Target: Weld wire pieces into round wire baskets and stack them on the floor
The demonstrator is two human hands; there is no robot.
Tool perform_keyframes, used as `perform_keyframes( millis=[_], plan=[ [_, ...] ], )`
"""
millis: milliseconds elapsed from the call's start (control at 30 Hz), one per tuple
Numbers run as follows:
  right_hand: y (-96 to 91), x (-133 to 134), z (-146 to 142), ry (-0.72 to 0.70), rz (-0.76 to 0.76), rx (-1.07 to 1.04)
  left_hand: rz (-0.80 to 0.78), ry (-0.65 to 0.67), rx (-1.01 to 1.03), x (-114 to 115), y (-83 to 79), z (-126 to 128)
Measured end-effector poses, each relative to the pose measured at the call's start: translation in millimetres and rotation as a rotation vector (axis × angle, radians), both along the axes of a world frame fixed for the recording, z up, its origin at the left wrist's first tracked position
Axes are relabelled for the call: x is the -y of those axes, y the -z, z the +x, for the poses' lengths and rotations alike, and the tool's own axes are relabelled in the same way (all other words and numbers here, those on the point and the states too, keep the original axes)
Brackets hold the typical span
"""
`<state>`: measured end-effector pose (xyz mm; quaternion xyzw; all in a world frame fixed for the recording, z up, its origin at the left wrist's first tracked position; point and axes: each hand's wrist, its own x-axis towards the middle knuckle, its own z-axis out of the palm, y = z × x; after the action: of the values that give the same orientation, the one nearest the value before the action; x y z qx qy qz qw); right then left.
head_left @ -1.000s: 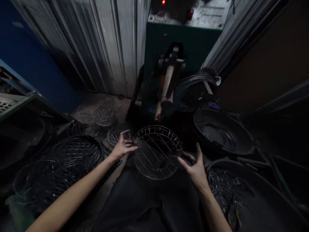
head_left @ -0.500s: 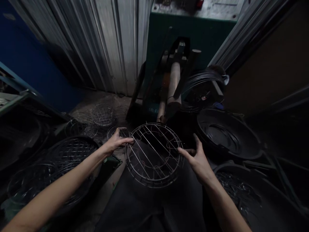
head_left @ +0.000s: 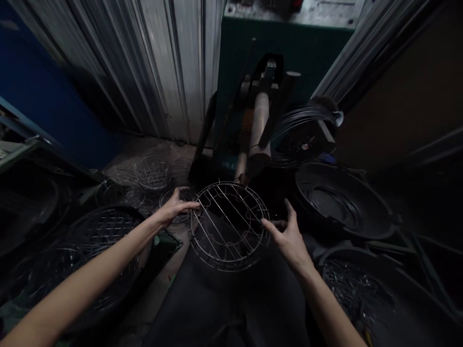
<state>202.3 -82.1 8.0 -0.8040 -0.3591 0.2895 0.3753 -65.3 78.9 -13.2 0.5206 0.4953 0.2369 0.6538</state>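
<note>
A round wire rack (head_left: pixel 224 226) with parallel bars and bent wire loops is held above my dark-covered lap (head_left: pixel 231 299). On its left rim my left hand (head_left: pixel 176 208) grips it, thumb over the edge. My right hand (head_left: pixel 288 234) pinches the right rim between thumb and fingers, one finger stretched away from the wire. Just beyond the rack stands a machine with a pale cylindrical arm (head_left: pixel 259 120). Parts of the fingers under the rim are hidden.
Several wire racks lie on the floor (head_left: pixel 154 172) and in a dark tub (head_left: pixel 115 226) at left. On the right, one black basin (head_left: pixel 365 212) holds curved wires and another (head_left: pixel 408 299) holds small metal pieces. A wire coil (head_left: pixel 306 118) sits beside the green machine (head_left: pixel 314 53).
The rack has tilted slightly, its near edge rising in view. My right hand has shifted a little to the left with it. Both hands keep their hold.
</note>
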Motion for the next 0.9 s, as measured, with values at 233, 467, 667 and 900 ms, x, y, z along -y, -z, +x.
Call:
perform_keyframes(
  millis=[233, 467, 667, 900],
  plan=[
    [1.9, 0.8, 0.8, -0.035, -0.055, 0.013, 0.018, -0.016, -0.021, -4.9, -2.4, 3.4],
    [-4.5, -1.1, -1.0, -0.066, -0.071, 0.013, 0.001, 0.016, 0.042, -20.3, -1.3, 3.3],
    [-3.0, -3.8, 5.3, -0.19, -0.058, -0.003, 0.0, 0.078, 0.122, -31.3, 4.4, -2.5],
    [-4.5, -16.0, 19.5, -0.3, -0.038, -0.028, 0.011, 0.138, 0.046, -38.6, 2.8, -2.7]
  ],
)
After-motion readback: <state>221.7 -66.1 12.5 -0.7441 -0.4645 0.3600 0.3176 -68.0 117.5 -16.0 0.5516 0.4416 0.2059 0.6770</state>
